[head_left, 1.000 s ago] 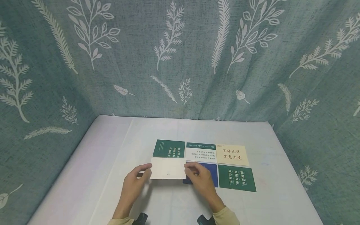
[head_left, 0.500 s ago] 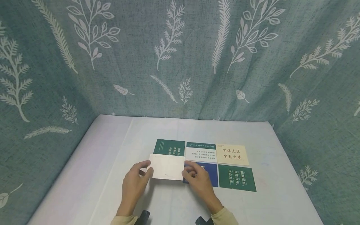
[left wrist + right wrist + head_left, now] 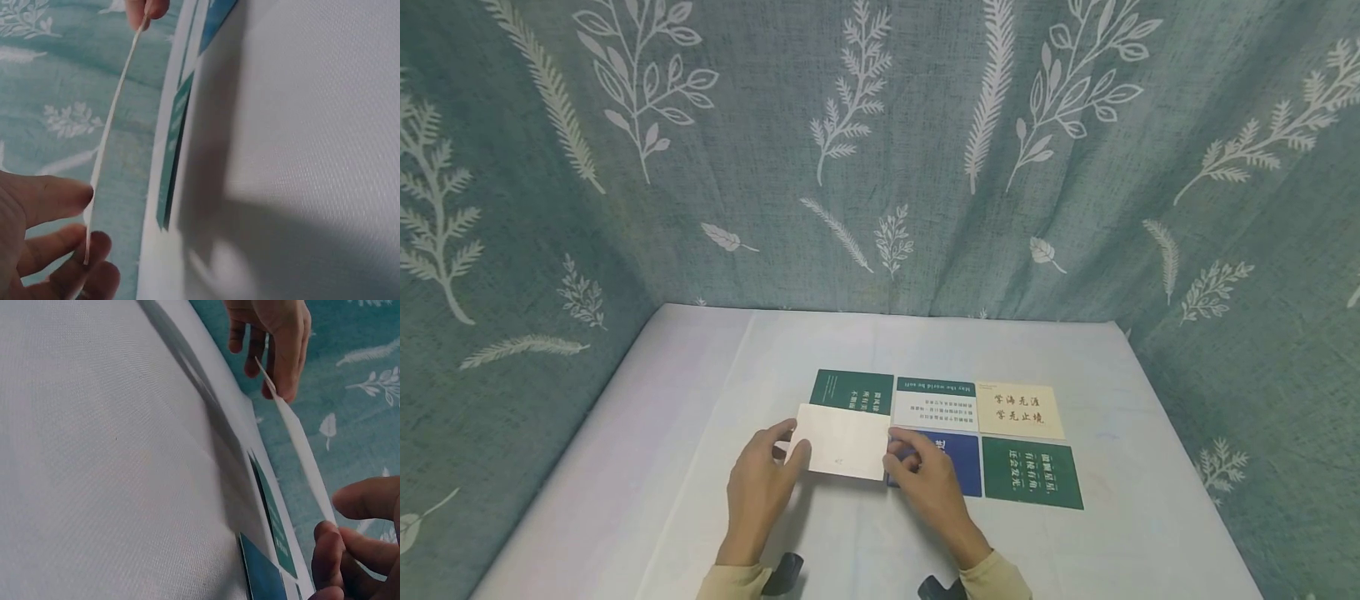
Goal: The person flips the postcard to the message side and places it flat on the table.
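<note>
A cream-white card [image 3: 841,442] with a small mark near its lower edge is held above the table by both hands. My left hand [image 3: 762,483] pinches its left end between thumb and fingers. At the opposite end, my right hand [image 3: 934,487] pinches the card in the same way. The left wrist view shows the card [image 3: 111,125] edge-on, clear of the table, its shadow falling below. Behind it lies a green card [image 3: 853,390] with white lettering, its lower part covered in the head view. A blue card [image 3: 961,462] lies partly hidden behind my right hand.
To the right lie a white card with a green band [image 3: 936,406], a cream card with brown characters [image 3: 1019,411] and a green card [image 3: 1032,472], laid edge to edge in rows. A leaf-patterned curtain [image 3: 760,150] surrounds the white table [image 3: 647,467] at back and sides.
The held card has shifted slightly left and turned a little clockwise, its left end rising. More of the blue card's lettering shows. Both hands keep their pinch on the card.
</note>
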Tool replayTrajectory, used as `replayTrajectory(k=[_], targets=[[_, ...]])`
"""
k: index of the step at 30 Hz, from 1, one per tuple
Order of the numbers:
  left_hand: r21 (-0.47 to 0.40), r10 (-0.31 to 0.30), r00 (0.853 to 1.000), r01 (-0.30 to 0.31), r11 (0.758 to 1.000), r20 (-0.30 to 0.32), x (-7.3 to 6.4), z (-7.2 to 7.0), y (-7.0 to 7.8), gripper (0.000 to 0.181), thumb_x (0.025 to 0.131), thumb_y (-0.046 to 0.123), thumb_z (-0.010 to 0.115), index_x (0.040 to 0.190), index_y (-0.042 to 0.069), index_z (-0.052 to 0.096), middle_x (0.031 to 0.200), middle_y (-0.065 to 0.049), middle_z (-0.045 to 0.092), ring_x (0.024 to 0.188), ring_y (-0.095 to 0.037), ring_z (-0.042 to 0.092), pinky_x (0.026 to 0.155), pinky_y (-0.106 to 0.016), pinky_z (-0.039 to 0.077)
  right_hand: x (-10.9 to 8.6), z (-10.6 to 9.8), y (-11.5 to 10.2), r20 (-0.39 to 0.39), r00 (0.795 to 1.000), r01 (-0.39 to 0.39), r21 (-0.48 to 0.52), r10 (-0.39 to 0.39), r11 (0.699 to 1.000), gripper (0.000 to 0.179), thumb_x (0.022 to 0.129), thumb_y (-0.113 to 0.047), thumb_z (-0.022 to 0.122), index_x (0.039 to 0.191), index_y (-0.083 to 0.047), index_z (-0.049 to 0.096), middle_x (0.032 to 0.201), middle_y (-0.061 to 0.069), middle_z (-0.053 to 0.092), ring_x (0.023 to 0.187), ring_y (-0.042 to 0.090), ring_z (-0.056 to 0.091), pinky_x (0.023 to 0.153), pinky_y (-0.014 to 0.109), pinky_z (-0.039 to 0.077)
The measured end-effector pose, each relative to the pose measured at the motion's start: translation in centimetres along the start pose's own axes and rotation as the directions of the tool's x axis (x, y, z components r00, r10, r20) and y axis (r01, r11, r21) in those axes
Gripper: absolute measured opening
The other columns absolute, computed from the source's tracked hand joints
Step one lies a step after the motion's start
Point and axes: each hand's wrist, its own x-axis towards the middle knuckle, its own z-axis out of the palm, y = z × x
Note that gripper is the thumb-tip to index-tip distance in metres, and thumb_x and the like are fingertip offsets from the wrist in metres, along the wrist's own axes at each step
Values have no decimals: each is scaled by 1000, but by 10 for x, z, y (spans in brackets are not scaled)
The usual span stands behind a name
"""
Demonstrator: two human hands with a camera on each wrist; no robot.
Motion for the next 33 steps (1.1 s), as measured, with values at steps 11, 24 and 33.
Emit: replayTrajectory(k=[11, 24, 33], targets=[[70, -15, 999, 12, 997, 40, 2, 4, -3, 48, 86, 28, 75, 127, 5, 68, 109, -15, 68, 97, -33, 63, 75, -49, 53, 3, 5, 0, 37, 999, 12, -66, -10, 998, 41, 89, -16, 71, 128, -7, 68, 103, -2, 68, 68, 7, 53, 61, 22, 43], [172, -16, 999, 11, 985, 29, 2, 16, -6, 47, 81, 26, 77, 121, 2, 71, 108, -19, 68, 94, -36, 63, 72, -50, 53, 6, 11, -5, 17, 1000, -10, -266, 15, 964, 37, 85, -18, 73, 120, -8, 73, 95, -4, 68, 80, 10, 58, 72, 32, 47], [183, -13, 999, 3, 983, 52, 3, 18, -7, 47, 80, 25, 77, 119, -1, 71, 107, -22, 67, 90, -38, 63, 72, -52, 52, 9, 13, -6, 11, 1000, -6, -298, 10, 955, 35, 85, -19, 74, 119, -8, 73, 92, -4, 67, 85, 14, 61, 74, 35, 48]])
